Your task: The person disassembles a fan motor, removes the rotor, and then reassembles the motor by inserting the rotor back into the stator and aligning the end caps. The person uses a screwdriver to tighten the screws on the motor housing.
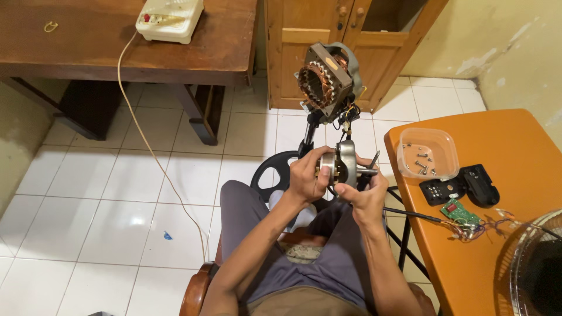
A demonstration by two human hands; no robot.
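Gleaming grey metal rotor [338, 165], shaft protruding

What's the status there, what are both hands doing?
Left hand and right hand both grip the metal motor part. Wound stator on stand behind, apart. Nothing in the way.

A clear plastic tub [428, 153], squarish with rounded corners, sits right of centre on the orange table [503, 146]. No labels, signs or screens show.
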